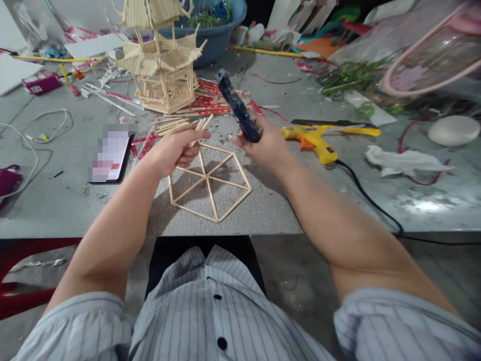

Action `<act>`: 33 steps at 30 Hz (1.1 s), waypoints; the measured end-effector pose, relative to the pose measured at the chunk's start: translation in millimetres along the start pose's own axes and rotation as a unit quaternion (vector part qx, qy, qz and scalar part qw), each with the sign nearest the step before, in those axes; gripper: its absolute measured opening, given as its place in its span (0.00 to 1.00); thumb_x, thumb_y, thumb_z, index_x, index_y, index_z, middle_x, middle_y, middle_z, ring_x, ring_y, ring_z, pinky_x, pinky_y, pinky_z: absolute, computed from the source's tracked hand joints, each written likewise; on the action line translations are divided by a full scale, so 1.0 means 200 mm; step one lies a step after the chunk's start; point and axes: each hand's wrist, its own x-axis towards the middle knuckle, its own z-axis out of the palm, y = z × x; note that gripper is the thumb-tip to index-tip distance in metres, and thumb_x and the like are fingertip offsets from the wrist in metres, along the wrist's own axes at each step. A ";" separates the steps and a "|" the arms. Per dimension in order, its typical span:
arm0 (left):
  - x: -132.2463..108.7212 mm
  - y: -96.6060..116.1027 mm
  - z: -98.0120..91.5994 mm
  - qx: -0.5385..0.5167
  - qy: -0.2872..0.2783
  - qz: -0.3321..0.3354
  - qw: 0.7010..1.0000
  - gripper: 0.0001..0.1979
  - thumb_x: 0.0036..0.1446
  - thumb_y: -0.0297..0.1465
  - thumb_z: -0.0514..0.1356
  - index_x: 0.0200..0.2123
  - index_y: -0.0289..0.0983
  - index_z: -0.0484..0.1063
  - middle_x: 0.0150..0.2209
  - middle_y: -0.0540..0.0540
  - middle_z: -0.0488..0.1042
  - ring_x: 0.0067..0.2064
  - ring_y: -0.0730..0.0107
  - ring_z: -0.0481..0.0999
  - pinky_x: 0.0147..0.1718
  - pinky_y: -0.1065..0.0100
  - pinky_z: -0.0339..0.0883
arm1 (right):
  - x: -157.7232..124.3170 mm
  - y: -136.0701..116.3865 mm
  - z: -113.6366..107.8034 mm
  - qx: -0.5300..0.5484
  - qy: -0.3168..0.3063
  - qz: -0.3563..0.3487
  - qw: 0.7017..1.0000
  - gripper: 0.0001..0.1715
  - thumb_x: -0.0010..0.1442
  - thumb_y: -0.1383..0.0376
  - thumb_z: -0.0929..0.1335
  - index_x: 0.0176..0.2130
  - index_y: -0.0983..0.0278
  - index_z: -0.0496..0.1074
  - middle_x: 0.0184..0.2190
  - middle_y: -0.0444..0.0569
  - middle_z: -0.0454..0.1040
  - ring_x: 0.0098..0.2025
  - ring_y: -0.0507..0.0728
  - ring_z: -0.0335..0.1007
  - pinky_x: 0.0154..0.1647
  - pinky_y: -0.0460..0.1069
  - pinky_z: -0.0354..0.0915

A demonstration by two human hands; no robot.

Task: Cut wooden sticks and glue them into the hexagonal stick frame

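Observation:
My left hand (pixel 176 149) is closed round a few thin wooden sticks (pixel 205 123) whose tips point up and to the right. My right hand (pixel 263 143) grips a dark blue glue gun (pixel 236 105), its body slanting up and to the left. Both hands hover just above the far edge of a hexagonal frame of sticks (pixel 210 183) with spokes meeting at its centre. The frame lies flat on a grey mat (pixel 263 210) at the table's front edge.
A tall stick pagoda model (pixel 161 55) stands behind the hands, with loose sticks and red wrappers (pixel 206 105) at its base. A yellow glue gun (pixel 319 140) and its black cable lie to the right. A phone (pixel 110 153) lies left; a blue basin (pixel 214 30) sits behind.

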 end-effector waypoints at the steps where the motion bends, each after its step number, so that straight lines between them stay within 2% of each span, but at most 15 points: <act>1: -0.01 0.01 0.01 -0.051 -0.021 -0.008 0.998 0.19 0.66 0.38 0.46 0.52 0.37 0.70 0.23 0.51 0.56 0.23 0.75 0.59 0.23 0.71 0.57 | 0.00 -0.01 0.00 0.009 0.004 -0.009 1.000 0.15 0.54 0.54 0.69 0.40 0.59 0.69 0.38 0.50 0.77 0.42 0.63 0.74 0.48 0.59 0.68; 4: -0.03 0.02 0.05 -0.189 -0.085 -0.014 0.978 0.14 0.68 0.37 0.46 0.41 0.39 0.69 0.23 0.53 0.51 0.22 0.77 0.55 0.22 0.73 0.54 | -0.02 -0.04 -0.02 0.020 -0.002 -0.018 1.000 0.16 0.58 0.51 0.67 0.41 0.57 0.70 0.40 0.50 0.77 0.44 0.62 0.74 0.49 0.59 0.68; 8: -0.05 0.03 0.11 -0.323 -0.148 -0.020 0.934 0.12 0.70 0.31 0.47 0.33 0.37 0.64 0.22 0.55 0.52 0.21 0.81 0.54 0.21 0.76 0.53 | -0.04 -0.09 -0.04 0.002 -0.020 0.012 1.000 0.21 0.60 0.46 0.66 0.46 0.54 0.71 0.44 0.51 0.77 0.48 0.64 0.73 0.49 0.60 0.68; 10: -0.04 0.03 0.12 -0.340 -0.149 -0.025 0.928 0.13 0.70 0.28 0.47 0.32 0.36 0.64 0.21 0.55 0.54 0.20 0.82 0.57 0.21 0.77 0.56 | -0.05 -0.11 -0.04 -0.003 -0.035 0.009 0.999 0.24 0.58 0.45 0.66 0.47 0.55 0.71 0.43 0.50 0.77 0.49 0.64 0.72 0.50 0.60 0.67; 13: -0.03 0.02 0.13 -0.341 -0.141 -0.033 0.929 0.11 0.69 0.26 0.47 0.33 0.35 0.64 0.21 0.55 0.62 0.20 0.82 0.64 0.23 0.77 0.63 | -0.05 -0.09 -0.03 0.022 -0.044 -0.008 0.999 0.23 0.57 0.45 0.67 0.45 0.55 0.70 0.41 0.49 0.77 0.46 0.62 0.72 0.50 0.59 0.66; 17: -0.02 0.00 0.14 -0.365 -0.158 -0.035 0.917 0.09 0.68 0.26 0.50 0.35 0.34 0.66 0.23 0.50 0.73 0.23 0.72 0.77 0.27 0.71 0.73 | -0.03 -0.03 0.02 0.123 -0.006 -0.083 0.989 0.23 0.53 0.41 0.69 0.36 0.55 0.67 0.34 0.47 0.75 0.39 0.60 0.72 0.45 0.58 0.67; 20: -0.02 0.00 0.16 -0.420 -0.118 -0.025 0.899 0.09 0.67 0.23 0.49 0.35 0.33 0.67 0.26 0.45 0.77 0.27 0.68 0.80 0.30 0.68 0.76 | -0.03 -0.01 0.04 0.182 0.012 -0.118 0.976 0.27 0.49 0.39 0.72 0.35 0.55 0.65 0.33 0.46 0.74 0.36 0.59 0.71 0.41 0.57 0.68; 23: 0.00 0.00 0.17 -0.481 -0.028 -0.009 0.876 0.09 0.67 0.22 0.50 0.35 0.33 0.67 0.29 0.45 0.79 0.29 0.70 0.82 0.35 0.68 0.77 | -0.03 -0.01 0.06 0.199 0.015 -0.122 0.972 0.32 0.45 0.40 0.74 0.40 0.55 0.65 0.34 0.47 0.73 0.36 0.58 0.70 0.39 0.57 0.69; 28: 0.04 0.01 0.20 -0.548 0.078 0.027 0.833 0.07 0.67 0.24 0.51 0.38 0.34 0.68 0.31 0.48 0.78 0.35 0.73 0.82 0.48 0.66 0.75 | -0.05 -0.02 0.10 0.187 0.004 -0.136 0.973 0.40 0.40 0.39 0.76 0.45 0.56 0.64 0.42 0.49 0.75 0.44 0.62 0.71 0.48 0.61 0.68; 33: 0.05 0.01 0.23 -0.566 0.128 0.045 0.813 0.07 0.65 0.22 0.52 0.35 0.34 0.68 0.25 0.53 0.73 0.28 0.76 0.78 0.45 0.68 0.75 | -0.07 -0.03 0.14 0.159 -0.001 -0.138 0.978 0.43 0.40 0.42 0.78 0.49 0.55 0.65 0.45 0.51 0.75 0.50 0.67 0.71 0.53 0.65 0.66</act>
